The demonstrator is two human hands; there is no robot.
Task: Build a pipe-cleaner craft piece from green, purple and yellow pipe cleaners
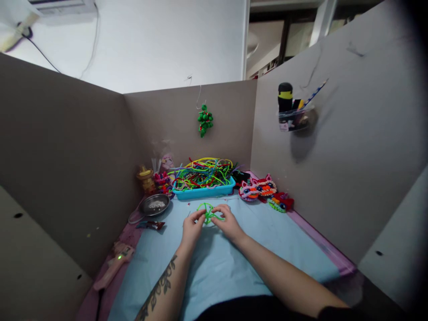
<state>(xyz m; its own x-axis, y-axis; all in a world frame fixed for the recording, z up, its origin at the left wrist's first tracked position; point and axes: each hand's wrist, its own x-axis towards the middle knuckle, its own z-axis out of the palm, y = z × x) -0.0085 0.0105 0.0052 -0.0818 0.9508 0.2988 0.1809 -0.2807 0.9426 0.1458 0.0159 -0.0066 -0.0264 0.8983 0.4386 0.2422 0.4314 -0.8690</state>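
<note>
A bright green pipe cleaner point(207, 210), bent into loops, is held just above the light blue mat point(214, 263). My left hand point(192, 227) pinches its left side with fingers closed. My right hand point(227, 220) grips its right side, fingers curled over it. Both hands meet at the middle of the mat, a little in front of a blue tray point(203, 191) heaped with several coloured pipe cleaners.
A metal dish point(154, 206) with small white bits stands at left, a pink glue gun point(113, 265) nearer me. Finished colourful figures point(264, 189) lie at right. A green ornament point(204, 120) hangs on the back cardboard wall. A cup with pens point(294, 113) sticks on the right wall.
</note>
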